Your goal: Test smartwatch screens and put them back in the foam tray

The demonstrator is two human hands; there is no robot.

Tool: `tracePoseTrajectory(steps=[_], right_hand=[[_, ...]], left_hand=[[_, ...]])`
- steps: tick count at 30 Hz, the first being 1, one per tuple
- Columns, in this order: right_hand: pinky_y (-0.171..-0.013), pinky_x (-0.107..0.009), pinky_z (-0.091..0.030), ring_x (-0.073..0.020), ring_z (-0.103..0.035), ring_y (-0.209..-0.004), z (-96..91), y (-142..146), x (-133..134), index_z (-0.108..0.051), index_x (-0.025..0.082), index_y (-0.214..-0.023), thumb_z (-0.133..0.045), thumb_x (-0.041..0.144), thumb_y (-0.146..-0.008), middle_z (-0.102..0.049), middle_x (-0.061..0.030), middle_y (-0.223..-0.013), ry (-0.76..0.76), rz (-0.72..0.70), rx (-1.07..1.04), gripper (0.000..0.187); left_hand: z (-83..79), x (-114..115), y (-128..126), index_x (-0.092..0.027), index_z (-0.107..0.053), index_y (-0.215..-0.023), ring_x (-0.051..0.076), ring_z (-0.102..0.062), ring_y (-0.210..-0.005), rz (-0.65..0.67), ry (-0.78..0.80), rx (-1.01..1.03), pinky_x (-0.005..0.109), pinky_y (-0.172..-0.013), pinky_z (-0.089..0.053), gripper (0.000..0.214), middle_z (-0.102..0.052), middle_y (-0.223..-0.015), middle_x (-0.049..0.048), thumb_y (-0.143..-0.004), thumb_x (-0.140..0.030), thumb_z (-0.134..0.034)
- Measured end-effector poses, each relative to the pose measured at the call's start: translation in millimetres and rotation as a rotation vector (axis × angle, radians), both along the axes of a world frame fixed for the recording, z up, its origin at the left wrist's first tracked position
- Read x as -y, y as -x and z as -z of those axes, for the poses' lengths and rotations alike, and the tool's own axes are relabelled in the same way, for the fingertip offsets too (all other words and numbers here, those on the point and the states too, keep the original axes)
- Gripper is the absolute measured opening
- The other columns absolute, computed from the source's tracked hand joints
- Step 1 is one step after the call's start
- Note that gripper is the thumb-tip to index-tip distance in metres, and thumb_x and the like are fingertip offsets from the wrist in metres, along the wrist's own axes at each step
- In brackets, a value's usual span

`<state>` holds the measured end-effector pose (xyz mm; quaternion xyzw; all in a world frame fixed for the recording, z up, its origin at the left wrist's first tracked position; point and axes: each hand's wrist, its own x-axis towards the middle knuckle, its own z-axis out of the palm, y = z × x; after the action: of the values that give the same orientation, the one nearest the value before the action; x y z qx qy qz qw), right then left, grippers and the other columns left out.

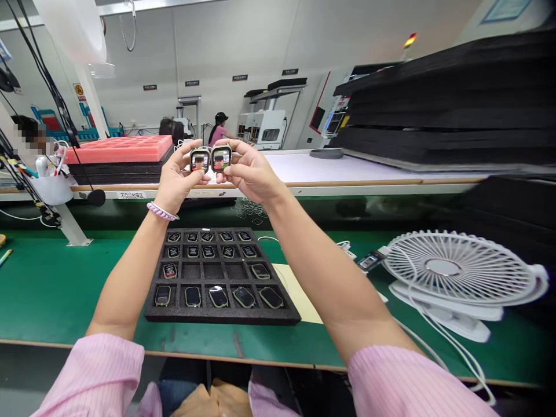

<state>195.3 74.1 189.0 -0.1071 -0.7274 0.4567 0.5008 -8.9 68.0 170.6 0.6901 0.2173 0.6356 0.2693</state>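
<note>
Raised in front of me at shelf height, my left hand (180, 174) grips a smartwatch (200, 160) by its edges, its screen facing me. Right beside it, my right hand (247, 171) pinches a second smartwatch (221, 158) between thumb and fingers. Both screens are lit with a coloured picture or reflection, and the two cases are close together. Below them on the green bench lies a black foam tray (222, 316) with square pockets. Most pockets hold watch cases with greenish frames; several in the third row are bare.
A white desk fan (443, 266) with trailing cables stands at the right of the green bench (52, 295). Ahead runs a raised shelf (304, 174) bearing pink foam trays (119, 149) and a tall black foam stack (447, 110). A white cup (52, 190) holds tools at the left; co-workers sit beyond.
</note>
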Motion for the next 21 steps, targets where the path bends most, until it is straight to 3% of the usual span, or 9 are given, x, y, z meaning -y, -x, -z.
tracePoseTrajectory(steps=[10, 15, 21], right_hand=[[-0.08, -0.037, -0.058, -0.0151, -0.063, -0.075, 7.0, -3, 7, -0.054, 0.024, -0.127, -0.08, 0.029, -0.074, -0.062, -0.0003, -0.098, 0.029, -0.026, -0.018, 0.059], [-0.076, -0.034, -0.059, -0.0129, -0.063, -0.072, 34.5, -3, 20, -0.053, 0.023, -0.128, -0.083, 0.033, -0.078, -0.064, -0.0001, -0.098, 0.076, -0.072, -0.049, 0.059], [-0.07, -0.029, -0.058, -0.012, -0.066, -0.071, 77.2, -2, 34, -0.056, 0.023, -0.124, -0.077, 0.018, -0.074, -0.067, 0.0017, -0.094, 0.213, -0.123, -0.099, 0.055]], left_hand=[[9.4, 4, -4, -0.033, -0.065, -0.134, 0.015, -0.075, -0.075, -0.016, -0.071, -0.019, 0.03, -0.075, -0.068, 0.067, -0.073, -0.104, 0.0023, -0.075, -0.045, -0.095], [33.1, 30, -7, -0.031, -0.064, -0.133, 0.014, -0.074, -0.07, -0.016, -0.007, -0.009, 0.025, -0.069, -0.067, 0.062, -0.073, -0.103, 0.0024, -0.079, -0.041, -0.092], [67.5, 53, -6, -0.028, -0.064, -0.135, 0.014, -0.076, -0.073, 0.0, 0.138, -0.014, 0.026, -0.073, -0.069, 0.062, -0.073, -0.104, 0.0031, -0.079, -0.031, -0.091]])
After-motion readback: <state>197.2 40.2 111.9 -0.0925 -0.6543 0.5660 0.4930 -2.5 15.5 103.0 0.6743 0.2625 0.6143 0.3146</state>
